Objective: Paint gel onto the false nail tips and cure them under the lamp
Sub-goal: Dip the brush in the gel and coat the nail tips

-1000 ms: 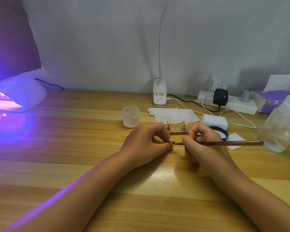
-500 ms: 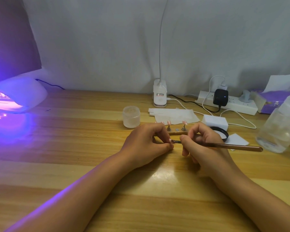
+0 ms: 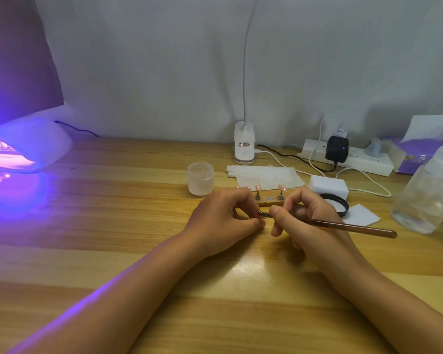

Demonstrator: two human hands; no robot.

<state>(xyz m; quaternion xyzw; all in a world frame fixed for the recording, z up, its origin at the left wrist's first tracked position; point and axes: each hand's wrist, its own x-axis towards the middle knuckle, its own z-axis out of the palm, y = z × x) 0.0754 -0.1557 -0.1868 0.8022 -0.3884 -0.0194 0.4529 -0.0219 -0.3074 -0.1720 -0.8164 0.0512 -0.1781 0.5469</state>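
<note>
My left hand [image 3: 223,221] pinches a small nail tip on its stand between thumb and fingers; the tip itself is mostly hidden. My right hand [image 3: 304,218] grips a brown gel brush [image 3: 351,227], whose bristle end touches the spot held by my left fingers. Just behind both hands a wooden holder [image 3: 270,200] carries pink nail tips [image 3: 281,187] on small metal stands. The curing lamp [image 3: 28,149] glows purple at the far left of the table. A frosted gel jar [image 3: 200,178] stands behind my left hand.
A black jar lid [image 3: 335,203], white pads [image 3: 361,215] and a white block [image 3: 327,186] lie right of the holder. A clear plastic bottle [image 3: 427,190] stands far right. Behind are a power strip [image 3: 348,155] with cables, a clip lamp base [image 3: 244,143], tissues [image 3: 266,176] and a purple pack [image 3: 417,154].
The brush's rear end has dipped lower to the right, and my right hand has shifted slightly towards my left. The left hand holds still.
</note>
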